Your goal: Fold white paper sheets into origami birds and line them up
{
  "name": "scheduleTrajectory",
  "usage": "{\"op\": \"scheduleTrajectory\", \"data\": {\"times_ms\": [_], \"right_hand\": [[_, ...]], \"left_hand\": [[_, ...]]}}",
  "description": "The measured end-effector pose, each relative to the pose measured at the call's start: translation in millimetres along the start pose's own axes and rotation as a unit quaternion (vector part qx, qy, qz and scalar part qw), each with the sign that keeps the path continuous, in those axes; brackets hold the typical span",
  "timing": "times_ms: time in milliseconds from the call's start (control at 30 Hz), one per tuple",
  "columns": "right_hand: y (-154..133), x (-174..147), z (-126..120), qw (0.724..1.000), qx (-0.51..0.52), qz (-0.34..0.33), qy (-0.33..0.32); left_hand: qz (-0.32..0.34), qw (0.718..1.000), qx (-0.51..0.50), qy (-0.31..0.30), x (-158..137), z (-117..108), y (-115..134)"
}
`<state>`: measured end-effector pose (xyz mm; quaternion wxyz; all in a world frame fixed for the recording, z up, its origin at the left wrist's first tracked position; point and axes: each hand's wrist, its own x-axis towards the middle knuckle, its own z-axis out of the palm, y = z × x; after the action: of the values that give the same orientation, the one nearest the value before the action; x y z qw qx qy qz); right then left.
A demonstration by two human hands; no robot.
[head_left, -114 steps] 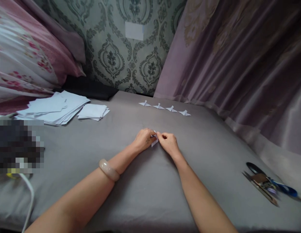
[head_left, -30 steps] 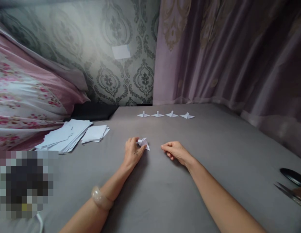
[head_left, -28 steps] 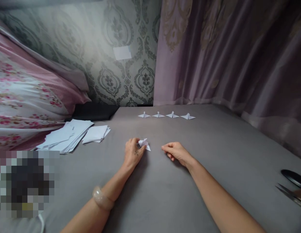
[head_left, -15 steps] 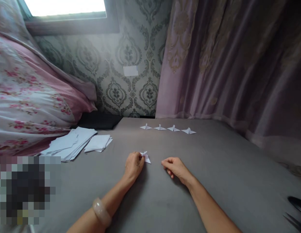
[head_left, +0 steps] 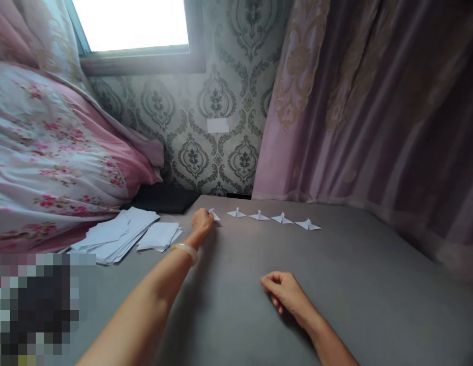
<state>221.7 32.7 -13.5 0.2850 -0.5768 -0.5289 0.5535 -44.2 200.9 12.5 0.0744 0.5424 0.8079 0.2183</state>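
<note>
My left hand point(head_left: 203, 221) reaches to the far side of the grey table and is closed on a small folded paper crane point(head_left: 214, 215), partly hidden behind the fingers. Just to its right, several white paper cranes point(head_left: 259, 215) stand in a spaced row with their wings spread. My right hand point(head_left: 288, 295) rests near the middle of the table. Its thumb and fingers are curled together with nothing visible between them.
On the left lie a large pile of white paper sheets point(head_left: 118, 234) and a smaller stack of square paper point(head_left: 159, 236). A flat black item point(head_left: 166, 198) lies behind them. Floral fabric point(head_left: 57, 157) hangs at left, a pink curtain point(head_left: 276, 162) at right.
My left hand has carried the paper crane forward and slightly left to the end of the row. My right hand stays curled in nearly the same place. The view has tilted up.
</note>
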Motion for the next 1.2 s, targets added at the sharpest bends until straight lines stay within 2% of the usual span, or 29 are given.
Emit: {"op": "scheduleTrajectory", "data": {"times_ms": [233, 367, 833, 1200], "right_hand": [[1.5, 3.2, -0.2, 1.0, -0.004, 0.022, 0.003], [0.2, 4.5, -0.5, 0.999, -0.018, 0.035, 0.002], [-0.9, 4.7, 1.3, 0.999, -0.016, 0.05, 0.011], [0.6, 3.6, 0.4, 0.999, -0.021, 0.045, 0.008]], "left_hand": [[-0.038, 0.998, 0.021, -0.035, 35.6, 32.6, 5.5], [-0.028, 0.999, 0.029, -0.035, 47.4, 42.3, 7.2], [0.02, 0.999, 0.036, 0.025, 40.3, 52.2, 11.1], [0.016, 0.999, 0.0, 0.043, 45.9, 58.5, 5.7]]}}
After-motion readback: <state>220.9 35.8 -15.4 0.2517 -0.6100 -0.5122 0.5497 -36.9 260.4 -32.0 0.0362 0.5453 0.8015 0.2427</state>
